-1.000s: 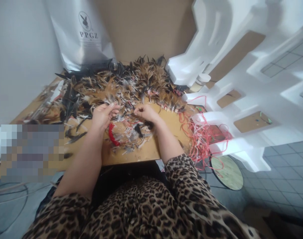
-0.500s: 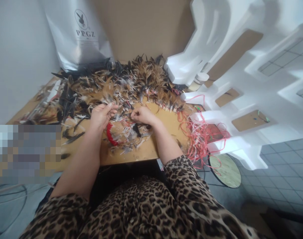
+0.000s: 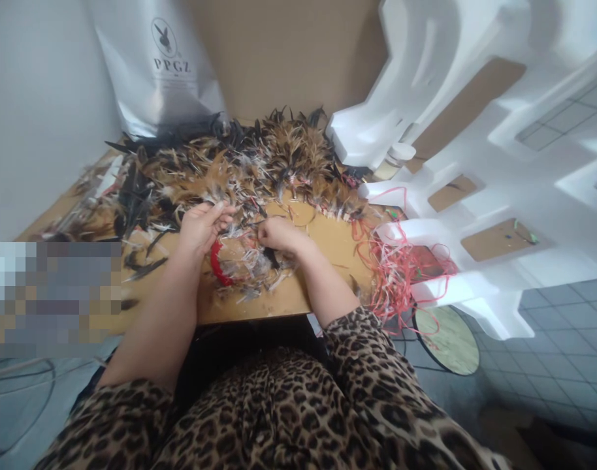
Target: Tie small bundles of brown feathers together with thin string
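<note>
My left hand [image 3: 203,228] is closed in a pinch at the near side of a heap of brown and black feathers [image 3: 298,147]. Fluffy brown feathers [image 3: 216,179] show just beyond its fingertips, but whether it grips one I cannot tell. To its right my right hand [image 3: 279,234] is curled shut, back upward, and what its fingers hold is hidden. A thin dark strand shows by its fingertips. Below and between both hands lie a curved red band [image 3: 219,264] and loose pale feather bits [image 3: 252,267] on the yellowish table [image 3: 335,251].
Tangled pink-red ribbon [image 3: 396,281] spills over the table's right side. White foam packing [image 3: 504,163] stands at the right, with a white-lidded jar [image 3: 399,156] beside it. A silver bag [image 3: 161,85] stands behind the heap. A round pale-topped object [image 3: 448,339] is low at the right.
My right hand has turned slightly and its fingers are tucked further under. My left hand keeps its pinch in nearly the same place. The whole view has shifted slightly.
</note>
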A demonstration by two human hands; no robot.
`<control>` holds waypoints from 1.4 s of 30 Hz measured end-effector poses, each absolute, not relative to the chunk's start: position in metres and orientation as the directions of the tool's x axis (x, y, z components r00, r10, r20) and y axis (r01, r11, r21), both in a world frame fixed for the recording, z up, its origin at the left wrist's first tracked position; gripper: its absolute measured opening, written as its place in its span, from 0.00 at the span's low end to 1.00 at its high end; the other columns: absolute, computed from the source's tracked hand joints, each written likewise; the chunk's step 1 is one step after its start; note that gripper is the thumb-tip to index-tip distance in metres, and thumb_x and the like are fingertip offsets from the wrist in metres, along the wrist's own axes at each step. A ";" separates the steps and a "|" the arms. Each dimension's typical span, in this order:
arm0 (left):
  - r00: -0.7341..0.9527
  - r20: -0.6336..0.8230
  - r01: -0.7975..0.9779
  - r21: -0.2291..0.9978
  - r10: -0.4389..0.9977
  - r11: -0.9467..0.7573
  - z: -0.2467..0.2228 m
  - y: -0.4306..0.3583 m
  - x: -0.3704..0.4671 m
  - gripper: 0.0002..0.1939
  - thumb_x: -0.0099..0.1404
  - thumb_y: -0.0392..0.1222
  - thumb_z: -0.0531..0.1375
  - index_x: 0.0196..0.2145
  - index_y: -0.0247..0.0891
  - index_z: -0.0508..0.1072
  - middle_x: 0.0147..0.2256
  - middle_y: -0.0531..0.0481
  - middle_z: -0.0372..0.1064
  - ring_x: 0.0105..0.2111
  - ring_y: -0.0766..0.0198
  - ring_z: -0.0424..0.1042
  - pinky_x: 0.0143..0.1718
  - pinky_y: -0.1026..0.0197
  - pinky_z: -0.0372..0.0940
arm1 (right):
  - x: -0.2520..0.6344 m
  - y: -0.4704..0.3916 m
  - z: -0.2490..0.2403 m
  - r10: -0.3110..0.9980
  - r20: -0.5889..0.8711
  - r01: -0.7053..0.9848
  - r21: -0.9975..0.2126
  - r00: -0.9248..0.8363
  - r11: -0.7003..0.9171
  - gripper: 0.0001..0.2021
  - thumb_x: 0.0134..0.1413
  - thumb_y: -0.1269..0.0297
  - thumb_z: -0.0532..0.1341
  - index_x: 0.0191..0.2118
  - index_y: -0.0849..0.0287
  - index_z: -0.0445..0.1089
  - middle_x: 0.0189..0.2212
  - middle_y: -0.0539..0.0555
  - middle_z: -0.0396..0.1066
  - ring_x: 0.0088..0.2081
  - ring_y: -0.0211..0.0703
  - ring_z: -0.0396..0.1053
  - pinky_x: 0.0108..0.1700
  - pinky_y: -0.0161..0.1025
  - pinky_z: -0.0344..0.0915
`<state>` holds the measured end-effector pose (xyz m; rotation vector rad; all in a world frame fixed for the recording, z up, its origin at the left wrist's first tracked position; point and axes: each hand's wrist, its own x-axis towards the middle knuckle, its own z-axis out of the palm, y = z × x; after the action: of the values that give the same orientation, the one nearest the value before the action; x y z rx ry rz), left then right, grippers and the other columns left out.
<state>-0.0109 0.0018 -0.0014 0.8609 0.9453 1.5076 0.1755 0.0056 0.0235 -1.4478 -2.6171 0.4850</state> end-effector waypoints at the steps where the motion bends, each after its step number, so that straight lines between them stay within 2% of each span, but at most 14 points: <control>1: -0.126 0.020 -0.419 0.905 0.992 -0.071 -0.001 0.002 -0.011 0.08 0.52 0.39 0.64 0.27 0.30 0.72 0.28 0.44 0.74 0.21 0.73 0.69 0.19 0.73 0.60 | 0.179 0.006 0.025 0.828 -0.042 0.764 -0.415 -0.559 0.494 0.05 0.41 0.68 0.58 0.25 0.62 0.71 0.23 0.52 0.70 0.26 0.35 0.64 0.29 0.32 0.54; 4: -0.090 -0.009 -0.462 0.886 0.996 -0.034 0.002 0.000 -0.012 0.07 0.53 0.38 0.63 0.28 0.31 0.72 0.27 0.45 0.74 0.21 0.74 0.69 0.20 0.74 0.60 | 0.192 0.007 0.032 0.781 -0.021 0.518 -0.759 -0.625 0.394 0.07 0.44 0.65 0.59 0.28 0.64 0.70 0.20 0.49 0.68 0.21 0.30 0.60 0.26 0.29 0.55; 6: -0.044 -0.034 -0.493 0.870 0.998 0.008 0.003 -0.001 -0.012 0.05 0.54 0.36 0.62 0.29 0.30 0.72 0.28 0.45 0.74 0.21 0.74 0.69 0.20 0.74 0.60 | 0.200 0.008 0.035 0.756 -0.025 0.323 -0.913 -0.654 0.250 0.10 0.45 0.62 0.60 0.31 0.65 0.68 0.18 0.47 0.66 0.18 0.29 0.58 0.22 0.28 0.55; 9: 0.037 -0.058 -0.521 0.850 0.998 0.069 0.005 -0.002 -0.013 0.03 0.55 0.33 0.61 0.28 0.30 0.73 0.31 0.42 0.75 0.22 0.74 0.69 0.22 0.74 0.62 | 0.205 0.009 0.036 0.766 -0.010 0.119 -0.989 -0.642 0.087 0.12 0.42 0.61 0.63 0.31 0.65 0.67 0.22 0.50 0.70 0.17 0.27 0.60 0.19 0.27 0.54; 12: 0.136 -0.073 -0.532 0.836 0.988 0.135 0.005 -0.004 -0.014 0.02 0.55 0.31 0.60 0.25 0.29 0.72 0.34 0.39 0.74 0.21 0.75 0.68 0.21 0.75 0.62 | 0.203 0.011 0.034 0.801 -0.002 0.039 -0.999 -0.598 0.026 0.12 0.41 0.62 0.64 0.31 0.65 0.66 0.25 0.52 0.72 0.17 0.27 0.61 0.17 0.25 0.54; 15: 0.246 -0.118 -0.505 0.832 0.962 0.231 0.005 -0.007 -0.014 0.02 0.55 0.29 0.60 0.25 0.28 0.72 0.33 0.38 0.74 0.19 0.77 0.66 0.19 0.76 0.61 | 0.199 0.010 0.034 0.815 -0.015 0.057 -0.998 -0.580 0.022 0.10 0.42 0.64 0.64 0.30 0.65 0.66 0.22 0.50 0.71 0.17 0.27 0.61 0.16 0.24 0.55; 19: 0.306 -0.215 -0.427 0.839 0.927 0.336 0.005 -0.009 -0.012 0.02 0.55 0.28 0.60 0.27 0.26 0.74 0.23 0.42 0.72 0.18 0.74 0.67 0.18 0.77 0.61 | 0.194 0.006 0.037 0.839 -0.027 0.127 -0.991 -0.543 0.051 0.07 0.44 0.68 0.62 0.29 0.64 0.65 0.19 0.48 0.68 0.16 0.27 0.61 0.17 0.25 0.56; 24: 0.338 -0.234 -0.367 0.859 0.912 0.356 0.000 -0.008 -0.009 0.04 0.56 0.29 0.59 0.28 0.25 0.75 0.29 0.37 0.74 0.23 0.72 0.71 0.23 0.75 0.65 | 0.191 0.003 0.039 0.869 0.034 0.196 -0.969 -0.493 0.148 0.06 0.44 0.67 0.61 0.29 0.64 0.66 0.17 0.46 0.65 0.17 0.28 0.58 0.20 0.27 0.57; 28: 0.270 -0.248 -0.337 0.881 0.930 0.333 -0.003 -0.006 -0.008 0.04 0.56 0.29 0.60 0.28 0.25 0.75 0.25 0.40 0.73 0.23 0.71 0.71 0.25 0.75 0.65 | 0.190 0.006 0.037 0.873 0.122 0.267 -0.924 -0.471 0.273 0.08 0.43 0.65 0.61 0.28 0.65 0.67 0.19 0.47 0.65 0.20 0.29 0.59 0.24 0.28 0.57; 33: 0.150 -0.216 -0.288 0.924 0.965 0.251 -0.002 -0.007 -0.003 0.04 0.54 0.32 0.62 0.27 0.26 0.74 0.24 0.43 0.73 0.21 0.72 0.71 0.24 0.74 0.65 | 0.188 0.009 0.033 0.861 0.256 0.395 -0.805 -0.440 0.442 0.08 0.45 0.65 0.58 0.28 0.66 0.69 0.23 0.49 0.67 0.25 0.31 0.60 0.30 0.31 0.57; 37: 0.065 -0.180 -0.159 0.969 0.982 0.188 0.000 -0.008 0.004 0.06 0.51 0.35 0.64 0.23 0.28 0.73 0.23 0.43 0.72 0.19 0.71 0.70 0.23 0.72 0.65 | 0.185 0.009 0.030 0.802 0.412 0.497 -0.633 -0.433 0.593 0.07 0.49 0.67 0.55 0.27 0.64 0.68 0.26 0.51 0.66 0.29 0.34 0.61 0.34 0.32 0.56; 42: 0.092 -0.155 0.003 0.988 0.984 0.156 0.001 -0.010 0.008 0.08 0.50 0.39 0.65 0.21 0.30 0.73 0.21 0.42 0.72 0.18 0.66 0.70 0.22 0.67 0.66 | 0.181 0.003 0.033 0.733 0.497 0.601 -0.432 -0.464 0.673 0.09 0.55 0.66 0.51 0.31 0.63 0.68 0.30 0.53 0.64 0.34 0.37 0.60 0.38 0.34 0.55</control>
<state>0.0077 -0.0096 0.0012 1.1328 1.2089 1.0295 0.1813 0.0033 0.0327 -1.0222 -2.2151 0.2561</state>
